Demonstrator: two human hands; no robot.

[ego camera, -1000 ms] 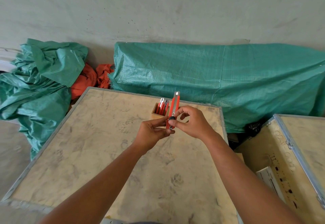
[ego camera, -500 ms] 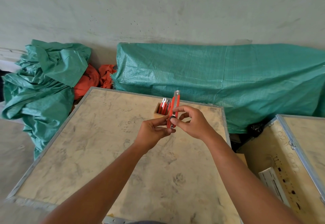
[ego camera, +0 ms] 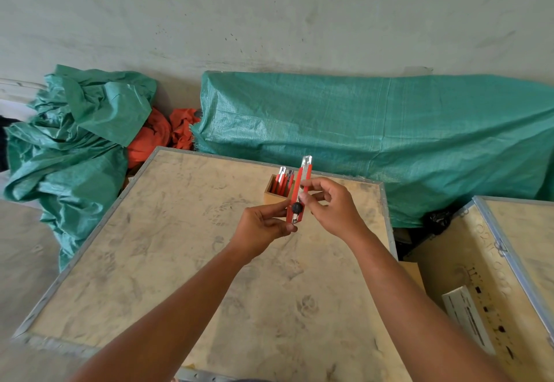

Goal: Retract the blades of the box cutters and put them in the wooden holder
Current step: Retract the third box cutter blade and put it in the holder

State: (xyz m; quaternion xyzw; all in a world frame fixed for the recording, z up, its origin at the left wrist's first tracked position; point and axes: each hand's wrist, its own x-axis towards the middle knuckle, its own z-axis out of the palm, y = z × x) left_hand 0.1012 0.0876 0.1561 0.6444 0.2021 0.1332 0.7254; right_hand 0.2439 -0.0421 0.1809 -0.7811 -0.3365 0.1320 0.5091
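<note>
— What is the surface like?

— A pale, scuffed plywood worktop (ego camera: 186,262) with a grey metal edge strip, smudged with dusty prints. To its right stands a second plywood crate with the same metal edging (ego camera: 509,262), a white label on its side.

— And the room behind?

— A bare, stained grey-green wall (ego camera: 269,16). Against it lies a long bundle under a green woven tarpaulin (ego camera: 374,124), and to the left a crumpled heap of the same green sheeting (ego camera: 75,130) with a bit of orange cloth (ego camera: 150,139) wedged between the two.

— Where is the cutter?

— A red plastic box cutter with a black thumb wheel (ego camera: 299,194) is held upright above the far part of the worktop, between both hands. The left hand (ego camera: 263,227) pinches its lower end, thumb and fingers closed on the body near the wheel. The right hand (ego camera: 332,205) pinches the upper body between thumb and forefinger, the other fingers curled loosely. The tip shows silver (whether that is blade or only the metal guide, I cannot tell).

— And the holder?

— A small square wooden holder (ego camera: 271,194) stands on the worktop just behind the hands, near the far edge, with several red cutters (ego camera: 283,179) upright inside.
</note>
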